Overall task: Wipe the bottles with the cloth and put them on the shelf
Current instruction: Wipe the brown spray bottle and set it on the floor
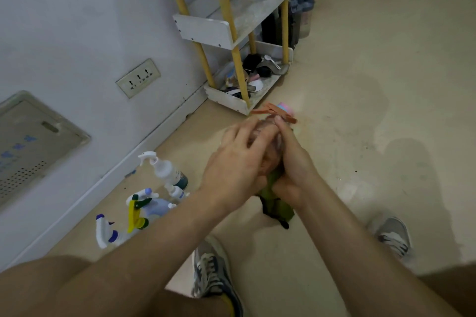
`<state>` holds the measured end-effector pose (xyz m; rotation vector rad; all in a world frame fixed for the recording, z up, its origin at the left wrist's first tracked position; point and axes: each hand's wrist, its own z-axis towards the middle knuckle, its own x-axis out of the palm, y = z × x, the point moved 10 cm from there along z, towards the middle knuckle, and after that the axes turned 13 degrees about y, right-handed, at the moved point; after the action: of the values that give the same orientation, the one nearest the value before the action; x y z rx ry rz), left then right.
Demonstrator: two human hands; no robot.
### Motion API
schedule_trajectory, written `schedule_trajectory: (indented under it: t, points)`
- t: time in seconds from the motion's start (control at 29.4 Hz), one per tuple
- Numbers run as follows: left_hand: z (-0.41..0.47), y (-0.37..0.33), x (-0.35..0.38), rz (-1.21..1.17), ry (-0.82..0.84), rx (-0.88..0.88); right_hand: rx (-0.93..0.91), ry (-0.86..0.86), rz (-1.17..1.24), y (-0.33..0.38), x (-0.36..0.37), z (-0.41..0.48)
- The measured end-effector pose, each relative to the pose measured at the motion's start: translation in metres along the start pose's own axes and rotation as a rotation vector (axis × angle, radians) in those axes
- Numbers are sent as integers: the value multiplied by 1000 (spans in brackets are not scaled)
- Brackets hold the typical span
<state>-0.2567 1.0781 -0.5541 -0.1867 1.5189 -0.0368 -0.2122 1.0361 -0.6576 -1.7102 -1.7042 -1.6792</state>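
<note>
Keep your left hand [231,162] curled round the bottle [269,136], right hand [293,170] gripping the cloth [277,204] against it — turn the bottle so every side gets wiped.

Clasping a clear bottle [269,125] with the left grip [237,165], fingers spread and curled over its side. Pressing a green cloth [277,204] to its lower end with the right grip [293,170], thumb up near the pink-and-blue cap [285,107]. Beyond, a yellow-posted shelf [203,29] against the wall [77,20]. Lower left on the floor [360,85], a cluster of spray bottles [144,207].
</note>
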Motion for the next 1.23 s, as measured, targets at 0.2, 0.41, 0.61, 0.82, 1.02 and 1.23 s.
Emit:
schedule_trajectory:
  t: [0.2,0.41,0.61,0.82,1.02,1.23]
  points:
    - [-17,-45,-7,36,-99,251,-93,56,114,34,-8,-5]
    - [-10,0,-14,-473,-51,-148,-100,29,165,14,-7,-10]
    - [-16,46,28,-1068,156,-538,-302,10,-206,41,17,-19]
    - [-12,51,39,-1415,270,-578,-367,-4,-718,42,43,-22]
    - [-21,48,49,-1270,228,-593,-275,-60,-995,47,48,-27]
    - [-31,37,43,-798,265,-542,-266,-304,-827,70,-5,-16]
